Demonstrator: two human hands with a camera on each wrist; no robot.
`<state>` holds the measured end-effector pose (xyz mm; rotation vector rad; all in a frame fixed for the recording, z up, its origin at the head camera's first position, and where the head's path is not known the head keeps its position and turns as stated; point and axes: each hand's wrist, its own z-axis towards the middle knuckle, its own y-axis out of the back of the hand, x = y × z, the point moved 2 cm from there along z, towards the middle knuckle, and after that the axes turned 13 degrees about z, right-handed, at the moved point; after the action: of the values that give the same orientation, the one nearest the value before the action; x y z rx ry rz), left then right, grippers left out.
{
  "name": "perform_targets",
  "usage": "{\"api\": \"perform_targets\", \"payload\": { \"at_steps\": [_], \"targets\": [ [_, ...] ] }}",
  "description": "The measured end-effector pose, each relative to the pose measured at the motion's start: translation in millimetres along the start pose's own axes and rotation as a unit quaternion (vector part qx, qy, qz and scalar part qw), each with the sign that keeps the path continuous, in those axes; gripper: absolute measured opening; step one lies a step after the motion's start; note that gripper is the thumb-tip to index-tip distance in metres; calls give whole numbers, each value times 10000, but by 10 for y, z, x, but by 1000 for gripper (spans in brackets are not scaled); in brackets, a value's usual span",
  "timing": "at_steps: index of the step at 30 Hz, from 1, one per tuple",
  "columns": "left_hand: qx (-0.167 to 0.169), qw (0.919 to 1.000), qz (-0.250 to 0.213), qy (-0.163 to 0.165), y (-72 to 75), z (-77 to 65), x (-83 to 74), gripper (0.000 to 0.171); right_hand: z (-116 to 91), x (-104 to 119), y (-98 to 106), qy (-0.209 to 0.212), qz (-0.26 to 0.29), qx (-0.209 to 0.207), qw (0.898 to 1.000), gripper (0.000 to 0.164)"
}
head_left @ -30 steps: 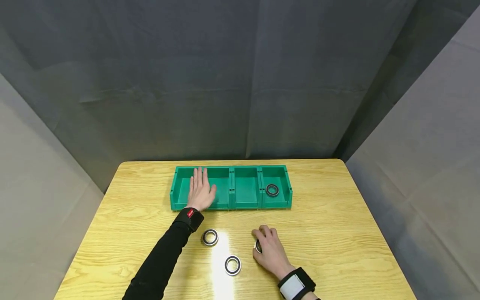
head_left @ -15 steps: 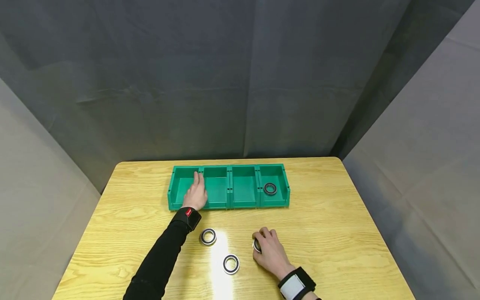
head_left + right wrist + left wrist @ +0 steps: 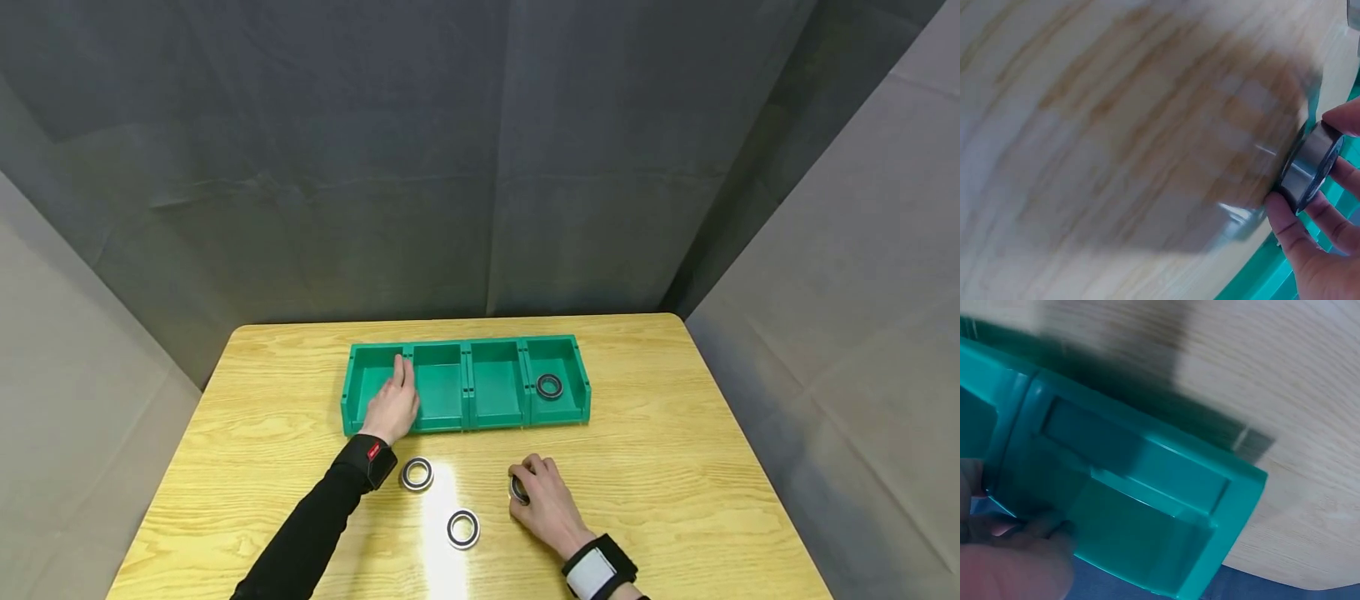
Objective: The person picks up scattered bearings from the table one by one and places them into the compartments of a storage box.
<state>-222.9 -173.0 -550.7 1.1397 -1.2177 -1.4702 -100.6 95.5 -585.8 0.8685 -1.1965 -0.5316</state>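
Note:
My left hand (image 3: pixel 392 410) reaches over the row of green bins (image 3: pixel 498 418), gripping the wall between the two leftmost compartments. The left wrist view has the thumb and fingers (image 3: pixel 1019 562) on either side of that divider. Near the table's right front, my right hand (image 3: pixel 551 510) pinches a ball bearing (image 3: pixel 518 490). Its shiny steel rim stands on edge between thumb and fingers in the right wrist view, where the bearing (image 3: pixel 1310 169) is close over the wood. A dark-faced bearing (image 3: pixel 549 386) lies in the rightmost compartment.
Two more bearings lie flat on the wooden table (image 3: pixel 675 467) between the hands: one bearing (image 3: pixel 416 474) below the left wrist, another bearing (image 3: pixel 462 529) nearer the front. Grey curtains (image 3: pixel 375 167) hang behind the table and at both sides.
My left hand went from flat, spread fingers above the left bins to gripping the divider. The bin row has shifted slightly right and toward me. The right hand stays almost still with its bearing.

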Motion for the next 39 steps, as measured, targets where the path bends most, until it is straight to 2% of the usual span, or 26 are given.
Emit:
{"api": "perform_targets", "payload": {
  "at_steps": [7, 14, 22, 28, 39],
  "targets": [
    [-194, 9995, -16, -246, -4, -35, 20, 59, 170, 12, 82, 183, -134, -358, 9991, 34],
    [-203, 9993, -25, -311, -36, -82, 103, 59, 393, 67, 147, 502, -177, -483, 9974, 36],
    [-290, 9985, -94, -452, -75, -79, 112, 59, 733, 122, 240, 817, -225, -620, 9945, 34],
    [-288, 9987, -105, -415, -102, -74, 113, 58, 949, 156, 255, 769, -211, -643, 9947, 36],
    [-257, 9990, -112, -349, -84, -85, 95, 59, 1217, 246, 199, 722, -336, -509, 9955, 38]
  ]
}}
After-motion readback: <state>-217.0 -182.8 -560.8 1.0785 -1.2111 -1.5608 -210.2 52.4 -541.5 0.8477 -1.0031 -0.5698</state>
